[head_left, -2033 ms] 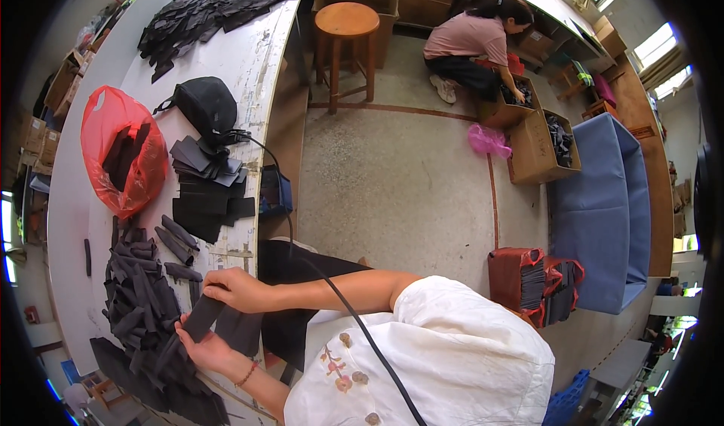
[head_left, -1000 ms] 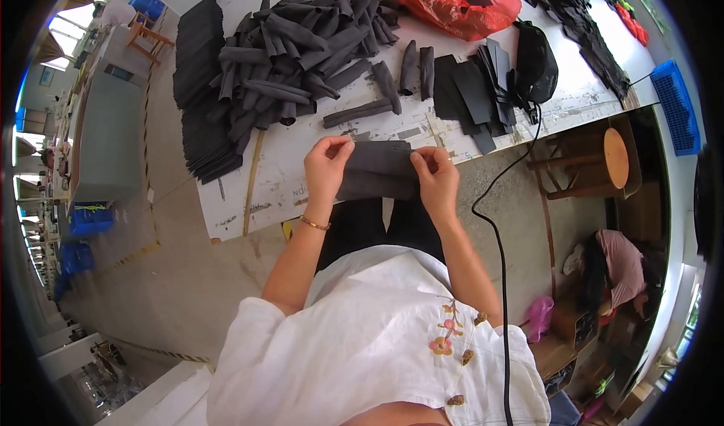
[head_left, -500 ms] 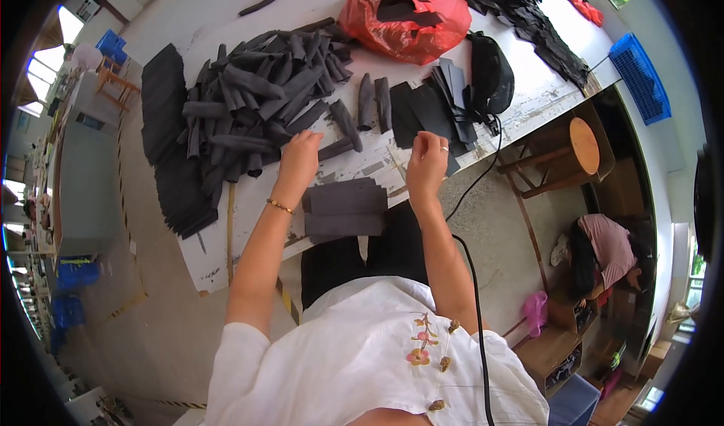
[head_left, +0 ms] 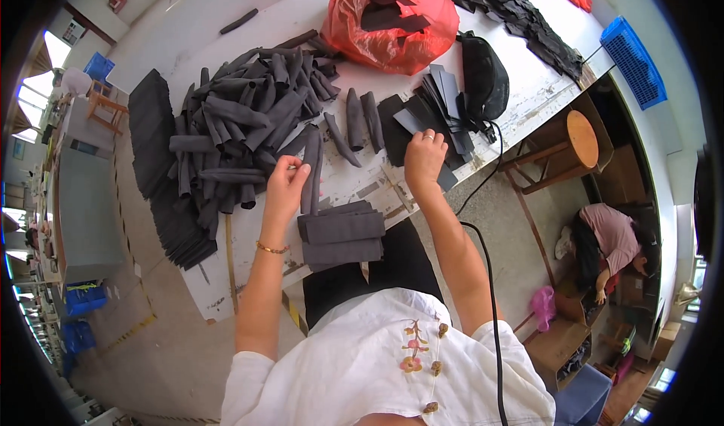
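My left hand [head_left: 285, 184] is closed in a pinch, with its fingertips at the left edge of a long dark grey fabric roll [head_left: 311, 171] that points away from me. My right hand [head_left: 424, 156] grips the near end of a dark grey sheet [head_left: 409, 121] on a pile of flat dark pieces [head_left: 395, 135]; its fingertips are partly hidden. Two more rolls [head_left: 354, 119] lie between my hands, beyond a thin curved one [head_left: 341, 141]. A heap of similar rolls [head_left: 249, 113] is beyond my left hand. Flat folded dark strips [head_left: 343, 237] lie at the table edge before my lap.
A red plastic bag [head_left: 392, 26] with dark pieces stands at the back, with a black pouch [head_left: 483, 75] to its right. Fanned dark sheets [head_left: 154, 139] line the left. A black cable [head_left: 490, 282] passes my right arm. A wooden stool [head_left: 581, 139] and another person [head_left: 609, 237] are at right.
My left hand has come nearer me, and a roll beside it now points away from me. My right hand has gone from above the flat pieces onto them, palm down.
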`<state>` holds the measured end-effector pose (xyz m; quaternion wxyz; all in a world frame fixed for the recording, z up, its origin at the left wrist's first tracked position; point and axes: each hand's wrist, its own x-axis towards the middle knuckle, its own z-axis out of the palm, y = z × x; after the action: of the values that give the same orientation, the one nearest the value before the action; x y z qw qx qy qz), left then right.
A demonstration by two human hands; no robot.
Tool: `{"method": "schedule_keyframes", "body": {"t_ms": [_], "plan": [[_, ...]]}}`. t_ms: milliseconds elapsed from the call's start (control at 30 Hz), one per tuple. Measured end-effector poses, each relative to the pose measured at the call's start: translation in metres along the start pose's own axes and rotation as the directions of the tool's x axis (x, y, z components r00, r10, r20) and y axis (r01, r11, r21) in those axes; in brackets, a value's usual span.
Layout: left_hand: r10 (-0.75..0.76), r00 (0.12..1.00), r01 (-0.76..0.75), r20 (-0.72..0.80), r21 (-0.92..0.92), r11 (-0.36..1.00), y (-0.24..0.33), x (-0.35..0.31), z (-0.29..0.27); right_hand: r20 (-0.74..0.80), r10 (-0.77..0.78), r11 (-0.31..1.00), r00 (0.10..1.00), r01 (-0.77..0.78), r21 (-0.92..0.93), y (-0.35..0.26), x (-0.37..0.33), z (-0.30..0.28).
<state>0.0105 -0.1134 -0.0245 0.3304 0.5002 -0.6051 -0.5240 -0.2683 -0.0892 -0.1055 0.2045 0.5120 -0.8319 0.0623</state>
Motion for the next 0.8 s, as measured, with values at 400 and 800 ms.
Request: {"method": "schedule_keyframes", "body": {"t_ms": [400, 800], "plan": [[-0.190, 0.971, 0.230, 0.144, -0.771, 0.594, -0.030, -0.023, 0.004, -0.386, 0.338, 0.616, 0.858, 0.108, 0.780, 0.022, 0.003, -0.072], [-0.203, 0.937, 0.349, 0.284, -0.760, 0.548, 0.000, -0.023, 0.039, -0.134, -0.024, 0.201, 0.991, 0.136, 0.970, 0.021, -0.086, -0.130]]}}
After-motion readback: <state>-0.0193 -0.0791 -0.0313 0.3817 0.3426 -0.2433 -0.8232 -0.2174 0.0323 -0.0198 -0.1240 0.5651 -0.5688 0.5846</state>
